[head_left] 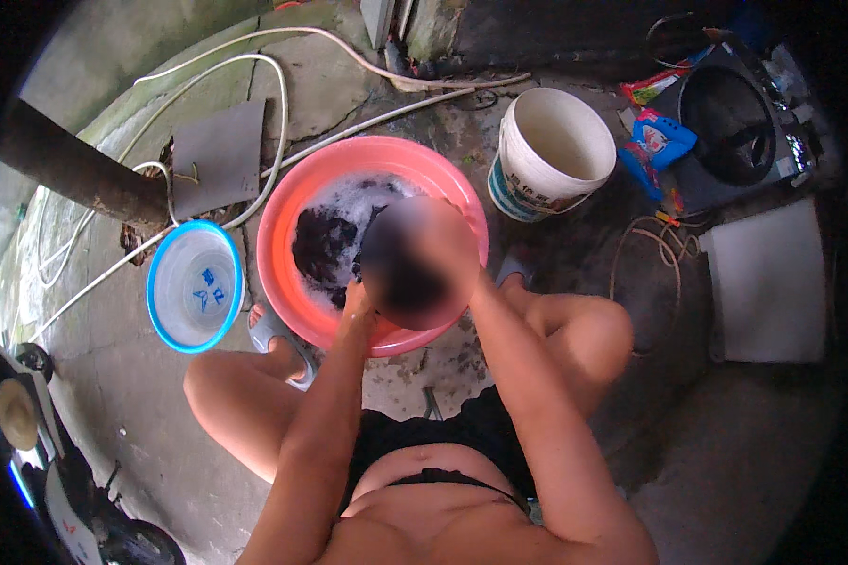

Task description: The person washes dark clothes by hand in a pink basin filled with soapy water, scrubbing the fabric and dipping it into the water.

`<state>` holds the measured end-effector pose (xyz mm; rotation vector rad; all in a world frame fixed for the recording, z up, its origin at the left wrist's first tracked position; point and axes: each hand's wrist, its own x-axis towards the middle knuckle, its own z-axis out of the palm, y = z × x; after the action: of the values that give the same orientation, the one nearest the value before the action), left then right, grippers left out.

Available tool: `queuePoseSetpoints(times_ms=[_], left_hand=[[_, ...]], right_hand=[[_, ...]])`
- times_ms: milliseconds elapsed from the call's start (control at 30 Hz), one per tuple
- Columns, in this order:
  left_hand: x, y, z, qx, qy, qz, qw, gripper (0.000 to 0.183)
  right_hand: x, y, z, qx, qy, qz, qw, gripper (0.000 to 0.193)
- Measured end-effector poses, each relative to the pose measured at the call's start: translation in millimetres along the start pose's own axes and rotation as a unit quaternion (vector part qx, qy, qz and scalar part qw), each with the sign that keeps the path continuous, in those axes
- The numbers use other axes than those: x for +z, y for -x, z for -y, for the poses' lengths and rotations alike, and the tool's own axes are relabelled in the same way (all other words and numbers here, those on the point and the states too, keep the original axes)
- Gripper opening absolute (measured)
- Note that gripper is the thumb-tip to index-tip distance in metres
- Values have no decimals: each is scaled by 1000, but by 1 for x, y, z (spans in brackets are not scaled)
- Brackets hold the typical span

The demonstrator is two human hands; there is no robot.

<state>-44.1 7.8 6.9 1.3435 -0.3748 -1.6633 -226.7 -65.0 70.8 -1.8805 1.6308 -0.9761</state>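
A round pink-red basin stands between my feet, holding foamy water and dark wet cloth. At the basin's near side my left hand is closed at the edge of the dark cloth; its fingertips are hidden. My right hand reaches in over the basin from the right. A round blurred patch covers it, so its fingers cannot be made out. Inside the same patch, a dark mass, seemingly more of the cloth, lies between my hands.
Left of the basin sits a blue-rimmed bowl. A white bucket stands at the far right, near a blue packet and a dark round-topped appliance. A pale hose loops behind; a post leans at left.
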Motion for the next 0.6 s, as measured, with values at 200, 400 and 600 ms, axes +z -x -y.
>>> queuePoseSetpoints(times_ms=[200,400,600], left_hand=[[2,-19,11,32,-102,-67,992,46],[-41,-25,12,-13,-6,-51,999,64],[60,40,-28,-103,-13,-200,974,127]], right_hand=[[44,24,-13,57,263,183,946,87],[65,13,43,186,262,240,916,89],[82,-5,-27,261,295,252,884,41]])
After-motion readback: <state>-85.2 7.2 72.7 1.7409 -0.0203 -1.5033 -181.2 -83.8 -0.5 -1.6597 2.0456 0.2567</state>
